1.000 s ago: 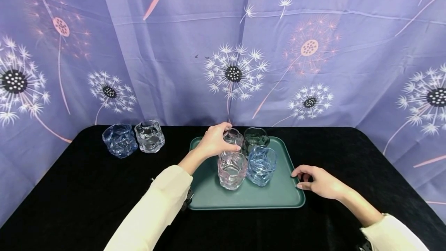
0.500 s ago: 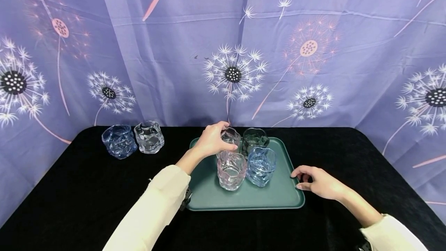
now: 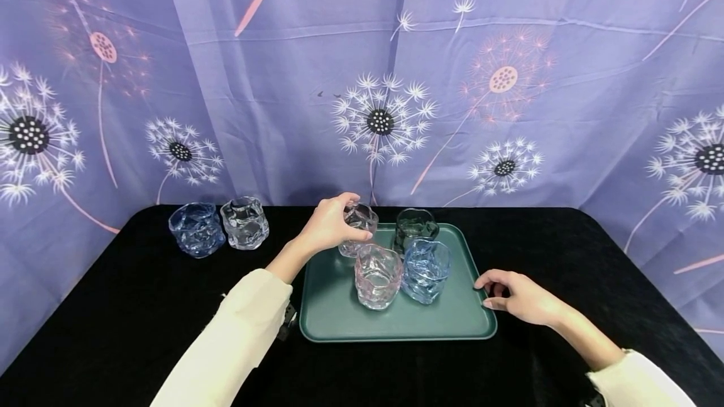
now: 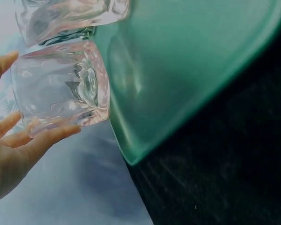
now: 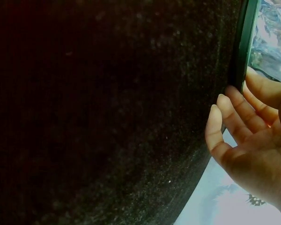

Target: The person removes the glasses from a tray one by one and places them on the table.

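My left hand [image 3: 330,223] grips a faintly pink clear glass [image 3: 364,217] by its upper part, with thumb and fingers on its sides. In the head view the glass overlaps the back left part of the green tray [image 3: 339,325]. In the left wrist view, the fingers [image 4: 51,136] lie along the pinkish glass [image 4: 51,89]. A pink glass [image 3: 378,278], a light blue glass [image 3: 425,272] and a dark grey-green glass [image 3: 415,225] stand on the tray. My right hand [image 3: 520,297] holds the tray's right rim with bent thumb and index fingertips.
On the black cloth-covered table [image 3: 141,325], a dark blue glass [image 3: 197,231] and a clear glass [image 3: 246,225] stand side by side at the back left. Behind the table hangs a purple dandelion-print curtain [image 3: 283,112].
My left hand has moved left with the pinkish glass, away from the dark grey-green glass. The right hand stays at the tray rim, and the other glasses stay in place.
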A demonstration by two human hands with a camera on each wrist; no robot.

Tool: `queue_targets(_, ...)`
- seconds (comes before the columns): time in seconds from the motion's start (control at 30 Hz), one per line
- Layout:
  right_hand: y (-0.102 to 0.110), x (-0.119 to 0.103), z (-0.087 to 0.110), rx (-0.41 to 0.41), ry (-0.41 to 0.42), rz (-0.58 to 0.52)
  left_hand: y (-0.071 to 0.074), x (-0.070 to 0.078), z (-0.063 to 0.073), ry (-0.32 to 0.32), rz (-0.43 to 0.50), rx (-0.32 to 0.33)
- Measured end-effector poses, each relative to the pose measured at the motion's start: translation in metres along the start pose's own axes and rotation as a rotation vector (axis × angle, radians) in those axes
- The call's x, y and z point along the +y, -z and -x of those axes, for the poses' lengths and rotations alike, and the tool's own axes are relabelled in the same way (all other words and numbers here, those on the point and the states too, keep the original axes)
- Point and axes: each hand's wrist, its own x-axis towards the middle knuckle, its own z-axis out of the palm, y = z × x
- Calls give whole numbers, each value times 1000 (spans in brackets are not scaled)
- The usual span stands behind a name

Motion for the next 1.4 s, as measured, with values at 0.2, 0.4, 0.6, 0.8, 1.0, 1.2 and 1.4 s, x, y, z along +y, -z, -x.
queue_targets(0.2,0,-1,0,-1,-2,5,14,-7,12,-46,-17,33)
queue_targets(0.4,1,-1,0,-3,-3,9,25,-16,25,-20,-29,25)
queue_targets(0.6,0,1,1,2,4,8,36,-26,39,-35,-40,41)
queue_targets(0.8,0,1,1,4,9,6,49,-36,53,9,-29,27)
queue_targets(1.0,0,1,0,0,3,0,59,-43,65,21,-42,26)
queue_targets(1.2,0,0,0,-1,1,-4,68,-53,77,30,-68,45)
queue_targets(1.4,-1,1,0,3,12,-1,79,-66,91,52,-96,57)
